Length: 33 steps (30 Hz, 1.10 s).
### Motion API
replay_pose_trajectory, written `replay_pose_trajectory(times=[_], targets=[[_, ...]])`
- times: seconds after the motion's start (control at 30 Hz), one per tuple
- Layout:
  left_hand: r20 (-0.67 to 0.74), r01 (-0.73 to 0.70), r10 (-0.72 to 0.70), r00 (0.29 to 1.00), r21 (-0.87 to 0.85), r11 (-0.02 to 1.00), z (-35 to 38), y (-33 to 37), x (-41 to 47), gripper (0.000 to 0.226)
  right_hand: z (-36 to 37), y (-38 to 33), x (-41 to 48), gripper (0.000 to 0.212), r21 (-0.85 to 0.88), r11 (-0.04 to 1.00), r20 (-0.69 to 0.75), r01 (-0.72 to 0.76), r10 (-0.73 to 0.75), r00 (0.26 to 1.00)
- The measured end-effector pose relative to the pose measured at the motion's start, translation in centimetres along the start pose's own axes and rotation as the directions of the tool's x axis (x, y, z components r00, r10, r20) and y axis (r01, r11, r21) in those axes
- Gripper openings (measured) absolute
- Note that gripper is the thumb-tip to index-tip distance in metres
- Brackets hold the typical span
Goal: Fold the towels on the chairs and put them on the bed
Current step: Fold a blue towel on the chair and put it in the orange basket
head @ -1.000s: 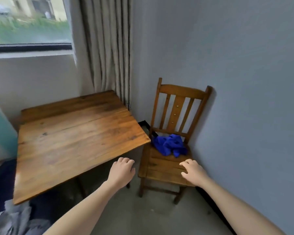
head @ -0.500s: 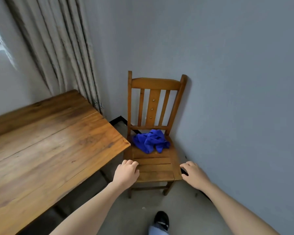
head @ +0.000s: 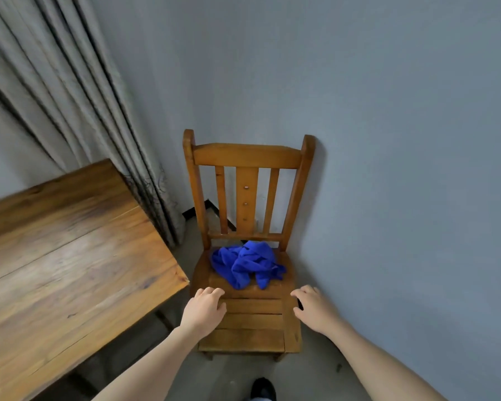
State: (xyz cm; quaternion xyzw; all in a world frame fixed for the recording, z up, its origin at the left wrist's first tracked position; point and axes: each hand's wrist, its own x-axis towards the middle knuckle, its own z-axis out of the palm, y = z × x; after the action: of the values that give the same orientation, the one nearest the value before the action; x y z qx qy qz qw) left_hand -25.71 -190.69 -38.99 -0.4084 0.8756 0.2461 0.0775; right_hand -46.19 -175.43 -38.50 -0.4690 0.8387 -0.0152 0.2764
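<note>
While both arms reach forward in the head view, blue towel (head: 248, 263) lies crumpled at 12 o'clock on the wooden chair (head: 253, 319) seat, against the backrest | left hand (head: 204, 309) loosely open, empty, at seat's 9 o'clock edge | right hand (head: 315, 309) loosely open, empty, at 3 o'clock edge | wooden table (head: 70, 270) at 9 o'clock

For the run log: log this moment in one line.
phase: reaching | blue towel crumpled on chair | left hand, right hand empty
</note>
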Motion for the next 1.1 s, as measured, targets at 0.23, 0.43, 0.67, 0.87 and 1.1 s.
replay_pose_trajectory(times=[0.23, 0.43, 0.67, 0.87, 1.1], targets=[[0.073, 0.103, -0.102, 0.992, -0.010, 0.995, 2.4, 1.0, 3.3, 0.038, 0.5, 3.0, 5.7, 0.044, 0.002, 1.000, 0.089, 0.030, -0.030, 0.996], [0.055, 0.154, -0.151, 0.987, -0.052, 0.987, 5.0, 0.0, 8.7, 0.041, 3.8, 4.1, 11.9, 0.045, 0.024, 0.999, 0.073, 0.043, -0.045, 0.996], [0.041, 0.198, -0.195, 0.980, -0.092, 0.976, 10.6, -2.5, 17.2, 0.055, 9.2, 5.2, 20.1, 0.049, 0.011, 0.999, -0.015, 0.033, -0.033, 0.999], [0.084, 0.197, -0.192, 0.978, -0.053, 0.979, 14.8, -4.8, 23.2, 0.083, 12.0, 5.8, 25.2, 0.057, -0.006, 1.000, -0.121, -0.031, 0.030, 0.992], [0.110, 0.174, -0.184, 0.977, 0.090, 0.981, 17.2, -4.4, 26.6, 0.044, 14.4, 6.5, 28.2, 0.024, 0.038, 0.998, -0.209, -0.058, 0.064, 0.976]])
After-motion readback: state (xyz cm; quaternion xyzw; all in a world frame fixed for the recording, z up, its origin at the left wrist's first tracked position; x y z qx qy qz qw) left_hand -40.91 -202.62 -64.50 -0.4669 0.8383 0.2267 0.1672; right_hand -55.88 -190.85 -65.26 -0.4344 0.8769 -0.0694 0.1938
